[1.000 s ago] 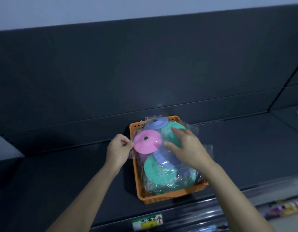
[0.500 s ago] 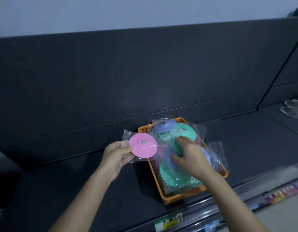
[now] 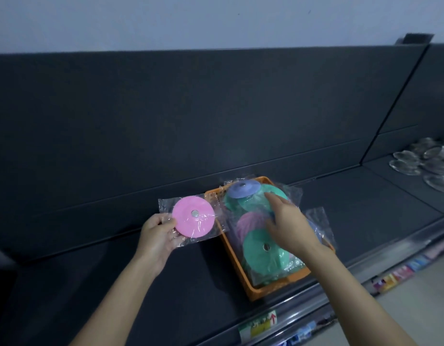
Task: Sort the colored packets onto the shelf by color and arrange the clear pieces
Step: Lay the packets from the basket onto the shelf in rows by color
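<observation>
My left hand [image 3: 159,234] grips a clear packet with a pink disc [image 3: 193,217], held just left of the orange basket [image 3: 260,290] above the dark shelf. My right hand [image 3: 288,223] reaches into the basket with fingers spread over the packets, touching them. In the basket lie a green disc packet [image 3: 260,253] at the front, another green one [image 3: 258,198] at the back, a purple disc [image 3: 243,189] on top at the rear and a second pink disc [image 3: 250,222], partly hidden. Clear pieces [image 3: 425,163] lie at the far right of the shelf.
The dark shelf [image 3: 91,265] runs left to right with a dark back panel behind it. A vertical divider [image 3: 380,136] separates the section holding the clear pieces. Price labels [image 3: 260,325] line the front rail, and floor shows at the lower right.
My left hand has carried the pink packet out of the basket to the left. My right hand stays over the packets in the basket. The view has shifted right, showing the clear pieces.
</observation>
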### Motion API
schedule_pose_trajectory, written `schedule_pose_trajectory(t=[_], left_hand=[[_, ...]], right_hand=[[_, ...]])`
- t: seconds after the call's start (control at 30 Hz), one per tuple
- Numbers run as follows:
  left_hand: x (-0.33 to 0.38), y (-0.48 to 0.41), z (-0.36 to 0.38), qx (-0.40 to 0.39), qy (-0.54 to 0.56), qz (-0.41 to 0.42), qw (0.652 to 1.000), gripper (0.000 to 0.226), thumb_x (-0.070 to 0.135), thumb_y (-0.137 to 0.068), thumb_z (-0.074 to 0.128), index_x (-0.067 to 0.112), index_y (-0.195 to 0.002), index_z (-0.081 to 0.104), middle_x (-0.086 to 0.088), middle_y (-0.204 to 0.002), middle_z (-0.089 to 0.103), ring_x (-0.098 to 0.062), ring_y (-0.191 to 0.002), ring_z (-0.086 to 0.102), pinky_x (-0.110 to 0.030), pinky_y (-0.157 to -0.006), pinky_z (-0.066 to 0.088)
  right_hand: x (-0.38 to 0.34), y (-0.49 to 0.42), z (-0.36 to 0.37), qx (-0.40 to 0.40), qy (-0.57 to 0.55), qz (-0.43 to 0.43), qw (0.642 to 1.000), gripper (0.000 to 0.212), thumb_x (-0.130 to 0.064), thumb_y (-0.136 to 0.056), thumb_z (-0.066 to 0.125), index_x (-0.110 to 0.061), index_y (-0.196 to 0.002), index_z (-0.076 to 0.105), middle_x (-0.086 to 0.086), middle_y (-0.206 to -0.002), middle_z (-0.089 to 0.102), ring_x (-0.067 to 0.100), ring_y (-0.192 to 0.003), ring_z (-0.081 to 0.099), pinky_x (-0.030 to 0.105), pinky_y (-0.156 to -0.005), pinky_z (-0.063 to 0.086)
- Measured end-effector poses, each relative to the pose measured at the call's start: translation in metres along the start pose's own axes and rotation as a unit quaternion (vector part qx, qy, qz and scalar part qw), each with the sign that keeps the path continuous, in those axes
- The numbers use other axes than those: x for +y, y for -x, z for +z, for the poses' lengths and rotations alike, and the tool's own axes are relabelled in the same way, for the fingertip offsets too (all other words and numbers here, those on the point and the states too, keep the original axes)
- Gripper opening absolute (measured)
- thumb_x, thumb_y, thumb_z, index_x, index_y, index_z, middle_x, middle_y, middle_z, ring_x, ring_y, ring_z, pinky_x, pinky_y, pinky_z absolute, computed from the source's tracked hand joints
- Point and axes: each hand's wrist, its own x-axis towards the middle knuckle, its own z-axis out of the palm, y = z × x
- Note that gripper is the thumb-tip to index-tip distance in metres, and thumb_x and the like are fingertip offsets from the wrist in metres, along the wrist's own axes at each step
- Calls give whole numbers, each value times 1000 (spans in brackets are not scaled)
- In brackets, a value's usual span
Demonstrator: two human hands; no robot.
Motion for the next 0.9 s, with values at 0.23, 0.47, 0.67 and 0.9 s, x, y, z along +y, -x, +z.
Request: schedule_pose_trajectory(t=[0.23, 0.47, 0.67, 0.9], left_hand=[[6, 4, -30, 5, 1, 18, 1000, 13, -2, -92, 48, 8, -85, 52, -11, -95, 61, -26, -83, 59, -40, -78, 53], [6, 14, -79, 57, -3, 17, 998, 12, -1, -92, 48, 8, -86, 52, -12, -89, 61, -23, -75, 59, -35, -67, 51], [-3, 23, -135, 110, -7, -7, 994, 8, 1, -93, 49, 4, -94, 55, -17, -99, 63, -26, -83, 64, -39, -73, 54], [-18, 39, -195, 165, -26, -38, 985, 10, 3, -95, 48, 7, -94, 57, -17, -103, 64, -27, -89, 65, -34, -67, 53]], right_hand=[[-6, -2, -4, 149, -64, -12, 987, 45, 2, -79, 47, -12, -120, 57, 11, -102, 66, 32, -91, 60, 23, -67, 37], [-87, 6, 22, 175, -149, -184, 956, 55, -2, -77, 36, -4, -129, 53, 7, -131, 57, 17, -120, 51, 14, -99, 35], [-121, 25, 105, 38, -110, -271, 955, 65, 16, -65, 52, -6, -126, 57, 10, -130, 58, 26, -121, 53, 36, -106, 38], [-128, 59, 175, -53, -61, -259, 962, 63, 15, -62, 56, -8, -120, 61, 9, -122, 63, 34, -114, 58, 40, -104, 39]])
